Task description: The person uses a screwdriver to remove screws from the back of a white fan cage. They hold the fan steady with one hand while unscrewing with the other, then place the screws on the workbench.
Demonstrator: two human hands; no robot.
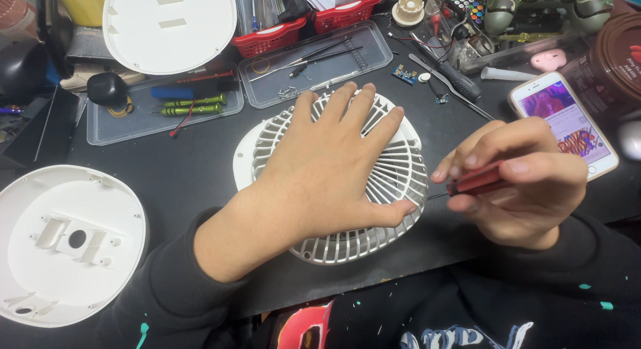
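Pressing a white fan grille (374, 189) flat on the dark worktop (167, 169) while I hold a screwdriver.

My left hand (327, 169) lies spread wide, palm down, fingers (354, 109) fanned across the ribs. My right hand (521, 182) sits just beside it, fingers (481, 155) curled tight around a red-handled screwdriver (477, 180), its thin tip pointing at the grille's edge by my left thumb. A phone (567, 122) lies just beyond my right fingers; a white round cover (63, 245) rests well off past my left wrist.
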